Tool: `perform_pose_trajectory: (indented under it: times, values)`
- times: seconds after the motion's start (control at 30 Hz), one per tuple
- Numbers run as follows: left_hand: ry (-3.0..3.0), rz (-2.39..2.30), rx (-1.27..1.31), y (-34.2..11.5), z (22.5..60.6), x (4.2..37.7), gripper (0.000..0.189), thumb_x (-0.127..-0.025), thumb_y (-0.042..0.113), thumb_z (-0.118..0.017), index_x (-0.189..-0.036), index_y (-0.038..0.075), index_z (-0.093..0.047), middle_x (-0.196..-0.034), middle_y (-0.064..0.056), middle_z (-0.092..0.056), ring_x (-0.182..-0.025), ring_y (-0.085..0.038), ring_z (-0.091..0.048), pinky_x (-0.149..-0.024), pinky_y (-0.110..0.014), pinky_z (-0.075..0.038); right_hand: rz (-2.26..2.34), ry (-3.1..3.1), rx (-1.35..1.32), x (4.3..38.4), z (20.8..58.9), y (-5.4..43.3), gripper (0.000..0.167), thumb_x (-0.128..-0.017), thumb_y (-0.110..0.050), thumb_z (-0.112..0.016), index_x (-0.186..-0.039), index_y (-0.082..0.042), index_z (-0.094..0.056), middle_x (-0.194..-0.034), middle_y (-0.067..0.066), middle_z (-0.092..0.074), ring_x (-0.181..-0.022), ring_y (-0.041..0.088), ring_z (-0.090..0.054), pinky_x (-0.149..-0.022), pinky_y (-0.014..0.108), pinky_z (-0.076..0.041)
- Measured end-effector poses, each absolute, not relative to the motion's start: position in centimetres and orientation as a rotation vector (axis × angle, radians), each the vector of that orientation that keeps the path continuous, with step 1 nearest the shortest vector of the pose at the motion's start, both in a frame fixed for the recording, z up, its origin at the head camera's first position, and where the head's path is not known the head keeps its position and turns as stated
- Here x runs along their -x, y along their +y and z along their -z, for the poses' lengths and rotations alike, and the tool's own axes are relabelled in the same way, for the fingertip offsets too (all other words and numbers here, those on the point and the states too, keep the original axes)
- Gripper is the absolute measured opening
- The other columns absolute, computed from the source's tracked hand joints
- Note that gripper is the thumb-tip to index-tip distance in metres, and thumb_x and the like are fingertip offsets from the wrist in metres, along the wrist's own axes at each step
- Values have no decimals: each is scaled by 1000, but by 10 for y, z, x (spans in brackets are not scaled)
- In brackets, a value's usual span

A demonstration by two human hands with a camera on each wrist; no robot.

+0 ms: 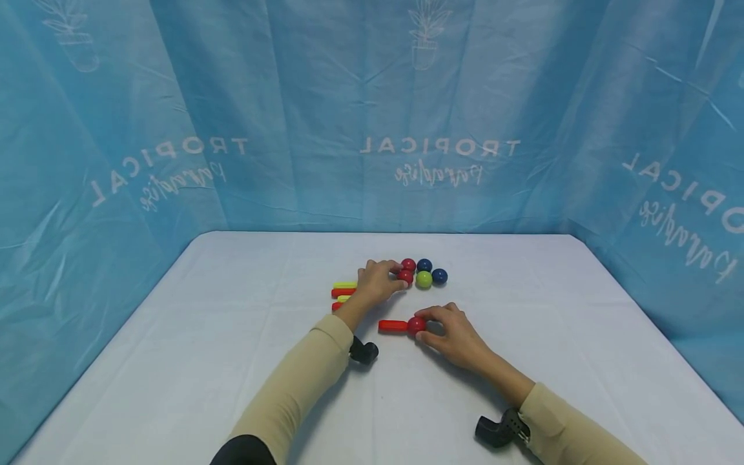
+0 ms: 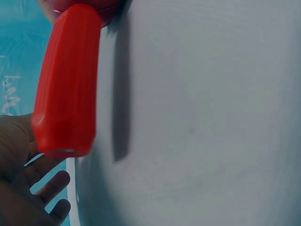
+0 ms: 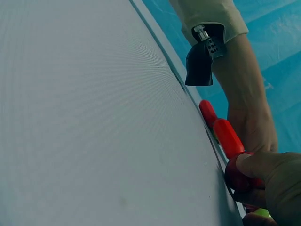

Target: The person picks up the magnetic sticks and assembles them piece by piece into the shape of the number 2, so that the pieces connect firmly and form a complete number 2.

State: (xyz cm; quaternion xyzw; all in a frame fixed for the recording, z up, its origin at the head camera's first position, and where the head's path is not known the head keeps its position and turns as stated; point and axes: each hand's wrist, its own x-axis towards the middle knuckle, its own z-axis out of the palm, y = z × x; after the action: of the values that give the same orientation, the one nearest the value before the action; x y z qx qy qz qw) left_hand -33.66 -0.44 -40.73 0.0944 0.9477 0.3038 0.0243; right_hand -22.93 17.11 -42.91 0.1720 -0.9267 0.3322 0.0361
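My right hand (image 1: 456, 332) pinches a red ball (image 1: 416, 325) between thumb and fingers. A red ribbed stick (image 1: 392, 327) joins this ball and points left; in the left wrist view the stick (image 2: 70, 80) looms large. Farther back, my left hand (image 1: 376, 282) has its thumb and fingertips around another red ball (image 1: 405, 278). That ball sits in a cluster with a second red ball (image 1: 409, 265), two blue balls (image 1: 440, 276) and a green ball (image 1: 423, 279). In the left wrist view, the red stick hides part of the left hand (image 2: 33, 165).
Red sticks (image 1: 343, 293) and yellow sticks (image 1: 345, 285) lie side by side left of the left hand, their right ends hidden by it. A white cloth covers the table (image 1: 174, 361). Blue printed curtains (image 1: 325, 97) hang behind and beside it.
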Motion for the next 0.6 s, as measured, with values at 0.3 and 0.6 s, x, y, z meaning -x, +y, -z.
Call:
perform_pose_trajectory:
  times: [0.3,0.6]
  values:
    - [2962,-883,-273,-3,408,335,45,-85,31,-68,-127,20,-58,-118,-1,-62,-114,-21,-45,-98,-41,-32,-1023,-2839,-542,230,428,170,40,-80,-21,-73,-119,-18,-64,-108,-4,-64,-98,16,-50,-80,32,-42]
    - [2961,-1031,-278,-15,396,328,41,-86,30,-67,-125,20,-60,-115,-1,-64,-111,-19,-48,-98,-44,-31,-1037,-2886,-484,230,428,171,40,-81,-24,-73,-119,-20,-64,-109,-5,-63,-101,16,-49,-82,32,-42]
